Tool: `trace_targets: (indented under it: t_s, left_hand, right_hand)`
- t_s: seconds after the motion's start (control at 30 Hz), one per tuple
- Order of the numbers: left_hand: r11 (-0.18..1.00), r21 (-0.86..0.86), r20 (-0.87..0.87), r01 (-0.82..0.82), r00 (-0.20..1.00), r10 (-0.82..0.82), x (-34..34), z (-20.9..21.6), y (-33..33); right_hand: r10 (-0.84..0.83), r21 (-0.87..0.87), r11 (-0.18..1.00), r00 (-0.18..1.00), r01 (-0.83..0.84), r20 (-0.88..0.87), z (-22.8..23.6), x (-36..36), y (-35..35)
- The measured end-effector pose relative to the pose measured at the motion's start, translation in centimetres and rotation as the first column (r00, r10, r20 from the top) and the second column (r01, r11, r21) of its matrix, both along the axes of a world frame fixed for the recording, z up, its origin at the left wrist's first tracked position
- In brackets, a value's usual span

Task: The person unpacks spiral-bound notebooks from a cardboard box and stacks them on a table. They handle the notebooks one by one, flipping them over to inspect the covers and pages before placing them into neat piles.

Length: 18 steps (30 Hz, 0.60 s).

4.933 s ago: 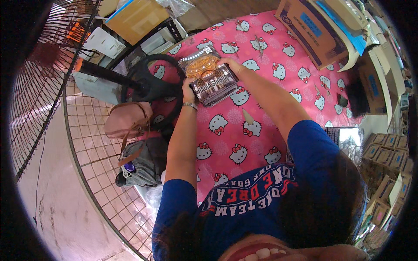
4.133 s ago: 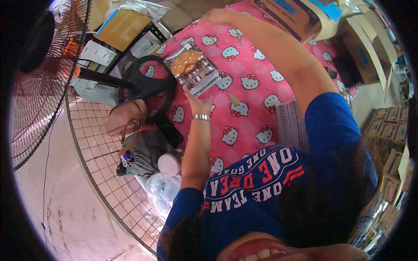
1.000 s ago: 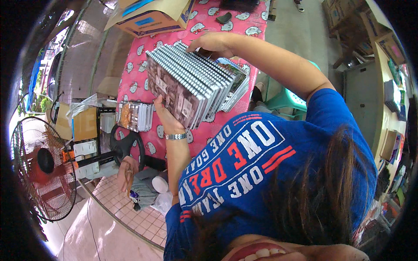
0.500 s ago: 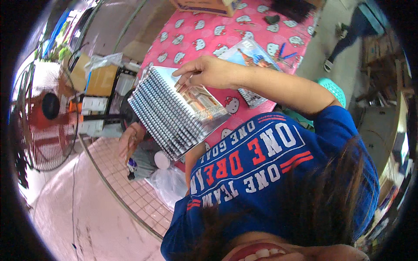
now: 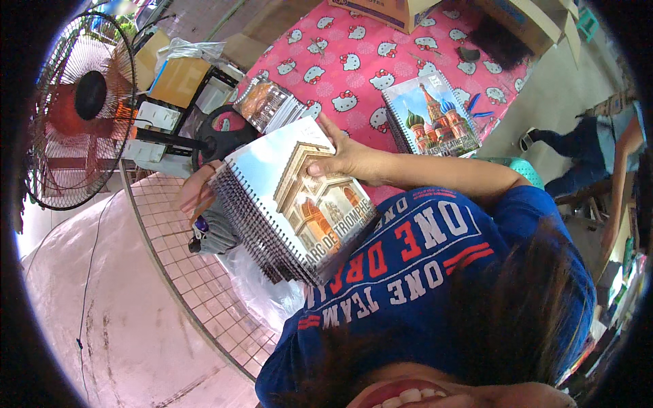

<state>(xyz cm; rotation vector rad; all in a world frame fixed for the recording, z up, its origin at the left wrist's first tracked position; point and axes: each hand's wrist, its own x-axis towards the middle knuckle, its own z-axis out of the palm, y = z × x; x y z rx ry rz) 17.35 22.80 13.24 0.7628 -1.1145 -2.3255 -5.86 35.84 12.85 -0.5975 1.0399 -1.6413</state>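
Black wire coils [image 5: 264,216] bind the thick stack of tan-and-blue paper notebooks [image 5: 299,204] before the blue shirt [image 5: 435,228]. From afar, I see the right grip [image 5: 348,155] clasp the opposite edge, thumb on top; the hidden left grip I cannot tell. I'd keep the stack level.

Left-side head-worn fisheye, facing steeply down over the wearer's shirt [image 5: 422,251]; notebook stack [image 5: 306,197] close, pink table [image 5: 367,85] farther out.
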Motion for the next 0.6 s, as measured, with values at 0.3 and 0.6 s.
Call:
trace_targets:
  t_s: [0.3,0.6]
  left_hand:
    - [0.995,-0.066,0.13,-0.079,0.988,0.087,5.8,2.2,1.9]
    - [0.985,-0.086,0.184,-0.149,0.969,0.163,9.0,3.1,3.2]
  right_hand:
    - [0.483,-0.276,0.876,0.696,-0.396,0.532,-3.1,3.8,-1.4]
    - [0.515,-0.319,0.856,0.612,-0.408,0.599,-4.1,5.5,-2.0]
